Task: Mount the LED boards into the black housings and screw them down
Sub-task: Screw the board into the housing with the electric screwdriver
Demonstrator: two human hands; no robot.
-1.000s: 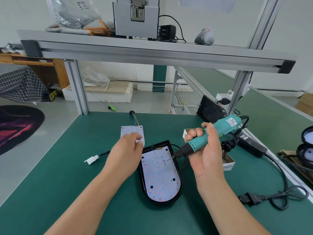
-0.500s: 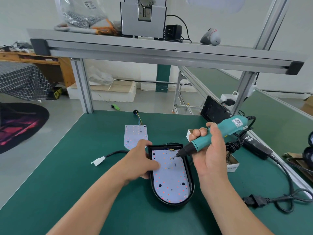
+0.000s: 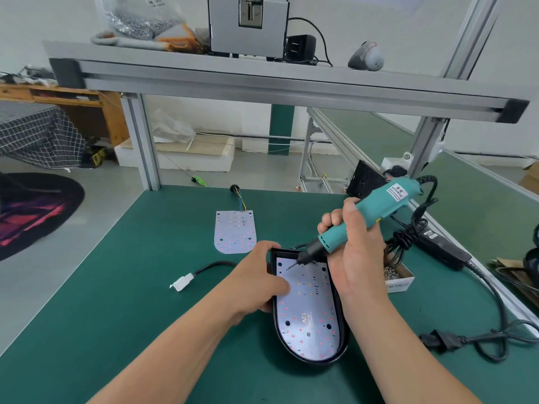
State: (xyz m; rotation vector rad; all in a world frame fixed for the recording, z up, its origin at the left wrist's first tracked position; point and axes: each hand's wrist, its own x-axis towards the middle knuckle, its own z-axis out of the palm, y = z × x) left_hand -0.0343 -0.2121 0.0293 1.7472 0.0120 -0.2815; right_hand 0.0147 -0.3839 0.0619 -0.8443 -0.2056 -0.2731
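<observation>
A black housing point(image 3: 343, 325) lies on the green mat in front of me with a white LED board point(image 3: 307, 310) seated inside it. My left hand point(image 3: 256, 278) grips the housing's left rim, thumb on the board, fingers curled over the top corner. My right hand point(image 3: 354, 252) holds a teal electric screwdriver point(image 3: 367, 217), tilted, its bit tip touching the board near the upper left corner. A second loose LED board point(image 3: 234, 231) with coloured wires lies farther back on the mat.
A small white box of screws point(image 3: 398, 277) sits right of the housing. The screwdriver's black power supply point(image 3: 440, 246) and plug cable point(image 3: 455, 341) lie to the right. A white connector point(image 3: 183, 282) on a black cable lies left. An aluminium frame shelf point(image 3: 262, 83) spans overhead.
My left hand slid from the loose board onto the housing's left rim. The screwdriver tip moved toward the board's upper left corner. The head camera moved closer.
</observation>
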